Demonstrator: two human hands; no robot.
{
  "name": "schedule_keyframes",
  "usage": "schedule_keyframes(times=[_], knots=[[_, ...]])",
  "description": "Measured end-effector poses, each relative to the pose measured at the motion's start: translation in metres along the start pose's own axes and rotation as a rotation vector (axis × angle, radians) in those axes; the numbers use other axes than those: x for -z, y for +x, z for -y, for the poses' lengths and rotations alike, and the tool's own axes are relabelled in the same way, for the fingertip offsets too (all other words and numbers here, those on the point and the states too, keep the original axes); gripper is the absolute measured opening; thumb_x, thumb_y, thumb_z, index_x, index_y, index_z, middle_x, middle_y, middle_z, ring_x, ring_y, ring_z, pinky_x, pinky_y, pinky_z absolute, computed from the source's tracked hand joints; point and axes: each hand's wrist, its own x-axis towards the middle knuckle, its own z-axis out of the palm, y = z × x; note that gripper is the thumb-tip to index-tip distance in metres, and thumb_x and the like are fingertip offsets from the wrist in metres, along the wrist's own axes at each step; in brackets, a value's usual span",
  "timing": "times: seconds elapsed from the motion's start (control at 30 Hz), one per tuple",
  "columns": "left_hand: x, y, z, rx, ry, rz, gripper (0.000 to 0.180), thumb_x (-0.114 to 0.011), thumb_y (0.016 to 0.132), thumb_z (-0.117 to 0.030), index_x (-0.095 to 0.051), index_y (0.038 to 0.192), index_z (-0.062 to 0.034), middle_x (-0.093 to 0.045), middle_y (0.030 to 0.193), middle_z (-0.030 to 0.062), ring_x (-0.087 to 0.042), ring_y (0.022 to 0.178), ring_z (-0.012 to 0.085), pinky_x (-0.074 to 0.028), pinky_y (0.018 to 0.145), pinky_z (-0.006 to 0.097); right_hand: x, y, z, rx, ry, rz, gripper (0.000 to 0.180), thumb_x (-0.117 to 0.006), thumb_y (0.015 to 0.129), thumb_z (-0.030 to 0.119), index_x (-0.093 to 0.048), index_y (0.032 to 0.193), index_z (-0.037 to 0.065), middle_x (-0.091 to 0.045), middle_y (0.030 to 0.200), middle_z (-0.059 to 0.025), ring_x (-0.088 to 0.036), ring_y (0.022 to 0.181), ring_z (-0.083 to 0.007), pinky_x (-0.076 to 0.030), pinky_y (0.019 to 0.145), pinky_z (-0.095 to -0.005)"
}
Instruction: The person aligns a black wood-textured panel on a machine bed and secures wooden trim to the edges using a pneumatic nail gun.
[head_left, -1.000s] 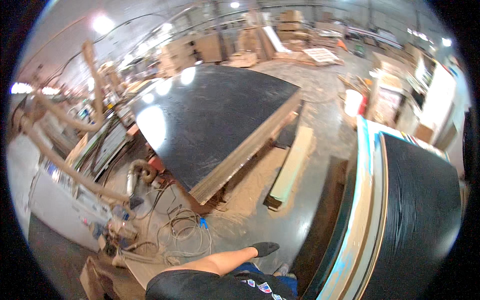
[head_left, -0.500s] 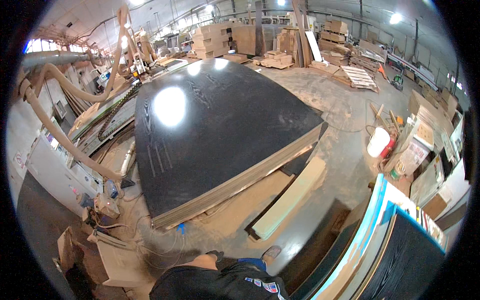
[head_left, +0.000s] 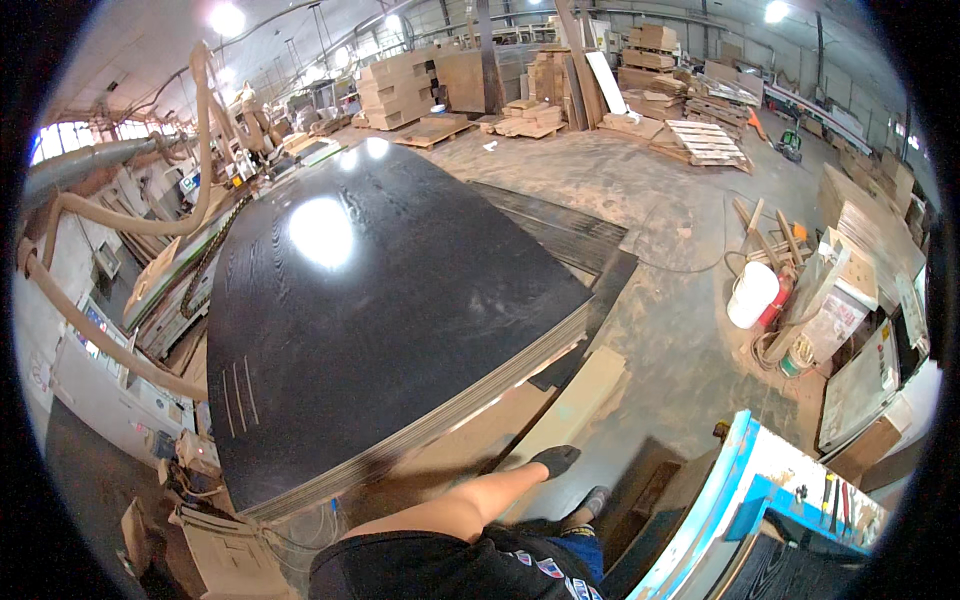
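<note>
Head view: left of the black panel stack (head_left: 400,270), a tan hose (head_left: 110,349) runs in smooth loops. The stack lies ahead of the person; its top sheet is broad, flat and glossy, with faint wood grain above layered brown edges. Right of the stack, a pale green board (head_left: 575,400) lies lengthwise; the dark-gloved left hand (head_left: 557,460) is near it, finger posture cannot be told; the right hand is out of view. Step, as judged: standing alongside, stack ungripped; any hold calls for both hands at its edge. Farther right of the stack: a rounded white bucket (head_left: 752,293)
</note>
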Motion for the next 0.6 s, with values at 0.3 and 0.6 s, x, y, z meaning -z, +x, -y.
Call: schedule_keyframes(times=[0.3,0.6], knots=[[-0.005,0.118,-0.053,0.042,0.367,0.511,0.061,-0.035,0.097,-0.051,-0.055,0.127,-0.0008,-0.055,0.13,0.0175,-0.048,0.121,0.032,-0.036,0.102,0.041,-0.027,0.073,0.041,-0.155,0.009,-0.055,0.055,-0.037,0.097,0.05,-0.051,0.136,0.014,-0.045,0.143,-0.0132,-0.041,0.13,-0.0308,-0.029,0.11,-0.0452],[0.072,0.331,-0.102,0.241,-0.069,0.253,0.044,-0.05,0.096,-0.042,-0.066,0.104,-0.0023,-0.066,0.097,0.0113,-0.057,0.075,0.0233,-0.046,0.068,0.041,-0.059,0.061,0.002,-0.304,-0.08,-0.64,0.041,-0.051,0.095,0.034,-0.061,0.122,0.005,-0.061,0.122,-0.0149,-0.056,0.114,-0.0315,-0.044,0.098,-0.0425]])
